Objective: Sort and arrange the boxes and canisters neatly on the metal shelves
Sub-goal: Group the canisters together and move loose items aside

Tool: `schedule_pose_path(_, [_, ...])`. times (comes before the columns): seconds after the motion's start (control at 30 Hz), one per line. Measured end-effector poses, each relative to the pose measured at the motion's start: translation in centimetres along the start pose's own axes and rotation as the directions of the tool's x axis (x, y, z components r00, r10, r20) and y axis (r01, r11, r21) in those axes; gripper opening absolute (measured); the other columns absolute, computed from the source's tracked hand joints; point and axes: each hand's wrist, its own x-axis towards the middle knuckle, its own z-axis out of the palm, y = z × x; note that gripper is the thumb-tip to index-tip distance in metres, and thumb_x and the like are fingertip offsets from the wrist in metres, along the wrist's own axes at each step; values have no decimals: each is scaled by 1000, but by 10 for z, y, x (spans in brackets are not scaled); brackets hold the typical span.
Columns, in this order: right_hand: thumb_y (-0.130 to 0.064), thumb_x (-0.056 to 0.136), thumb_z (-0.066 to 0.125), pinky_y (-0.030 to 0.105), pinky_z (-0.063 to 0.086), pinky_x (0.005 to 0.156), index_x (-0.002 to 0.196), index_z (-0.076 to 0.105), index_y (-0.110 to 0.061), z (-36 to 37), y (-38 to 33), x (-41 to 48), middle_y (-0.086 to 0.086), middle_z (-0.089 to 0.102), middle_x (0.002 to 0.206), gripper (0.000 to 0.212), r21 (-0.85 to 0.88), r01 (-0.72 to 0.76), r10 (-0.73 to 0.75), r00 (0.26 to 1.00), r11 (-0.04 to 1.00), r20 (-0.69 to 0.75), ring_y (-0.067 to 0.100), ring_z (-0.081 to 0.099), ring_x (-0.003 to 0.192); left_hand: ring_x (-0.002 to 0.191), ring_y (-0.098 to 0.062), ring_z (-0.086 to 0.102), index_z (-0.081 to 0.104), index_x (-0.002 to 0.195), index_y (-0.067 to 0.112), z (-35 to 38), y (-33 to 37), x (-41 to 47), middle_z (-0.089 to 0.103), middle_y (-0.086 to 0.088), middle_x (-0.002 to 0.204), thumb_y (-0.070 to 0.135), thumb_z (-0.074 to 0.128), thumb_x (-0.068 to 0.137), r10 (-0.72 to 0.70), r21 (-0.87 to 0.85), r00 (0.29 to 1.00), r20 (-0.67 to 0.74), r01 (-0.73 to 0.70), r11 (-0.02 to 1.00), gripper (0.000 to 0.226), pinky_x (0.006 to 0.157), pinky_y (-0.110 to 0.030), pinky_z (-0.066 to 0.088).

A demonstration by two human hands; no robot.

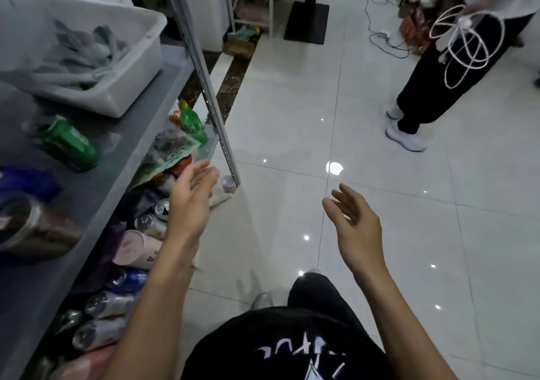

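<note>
Upper left: white tub (128, 96) is blurred, grey contents not identifiable, left side runs off-frame. Green can (70, 146) on the grey shelf (111, 181) is smeared, label unreadable. Jar (32, 227) at left edge: blurred, partly cut off. Cans (111, 303) on lower level, bottom left, partly hidden by shelf & left forearm (157, 306). Second person (438, 72), upper right: cut off above waist. Shirt print (306, 356), bottom centre: cropped.
</note>
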Motion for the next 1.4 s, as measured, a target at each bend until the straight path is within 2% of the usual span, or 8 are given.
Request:
schedule_pose_path(0.13, [-35,90,69,13,45,85,135,54,-28,2,-10,73,-15,63,123,48,35,-7,6,1000,999,19,-9,58,110,108,-9,63,62,123,26,30,7,45,66,5,117,28,59,95,-36,-5,998,-54,36,999,28,94,-29,50])
schedule_pose_path(0.37, [-35,90,69,11,44,85,138,53,-26,11,-41,213,-13,62,127,51,-4,33,-31,974,999,226,-5,58,113,112,-18,61,61,118,32,87,27,106,66,-1,118,26,58,96,-55,-30,978,-201,50,998,23,87,-26,49])
schedule_pose_path(0.47, [-36,90,68,10,44,82,138,52,-27,20,-61,269,-14,61,125,52,-21,81,-70,942,996,328,-6,57,113,107,-14,63,61,122,30,103,36,120,66,3,117,27,59,95,-82,-45,947,-312,72,996,27,90,-31,51])
schedule_pose_path(0.67, [-35,91,68,11,43,84,141,50,-22,52,-96,352,-9,60,127,55,-29,152,-121,877,988,465,3,58,114,100,-8,65,62,123,23,124,45,141,67,2,114,23,60,95,-129,-109,874,-469,88,990,28,77,-17,48])
schedule_pose_path(0.87, [-37,90,67,12,42,85,140,50,-23,91,-111,396,-7,60,128,54,-41,183,-129,815,982,565,-2,58,109,99,-6,67,61,124,26,125,42,161,68,3,113,26,59,95,-164,-148,800,-577,96,984,28,88,-28,51])
schedule_pose_path(1.1, [-38,90,67,12,43,84,139,51,-23,130,-124,420,-9,61,127,53,-69,203,-123,795,977,594,-1,58,110,78,-2,60,59,126,19,116,58,220,65,6,113,19,57,97,-169,-194,781,-600,63,979,29,57,-6,46])
schedule_pose_path(1.27, [-38,90,67,11,43,83,138,52,-23,159,-137,428,-9,61,126,52,-62,232,-142,764,971,630,-1,58,111,108,-11,63,61,118,27,101,68,254,67,4,117,23,60,95,-133,-174,786,-603,33,984,23,96,-29,49])
schedule_pose_path(1.4, [-39,89,67,10,43,84,138,52,-22,181,-150,431,-10,61,125,53,-47,269,-163,701,962,694,3,58,114,110,-11,63,62,117,32,93,72,262,67,8,116,26,61,94,-137,-168,753,-643,36,985,24,99,-33,47])
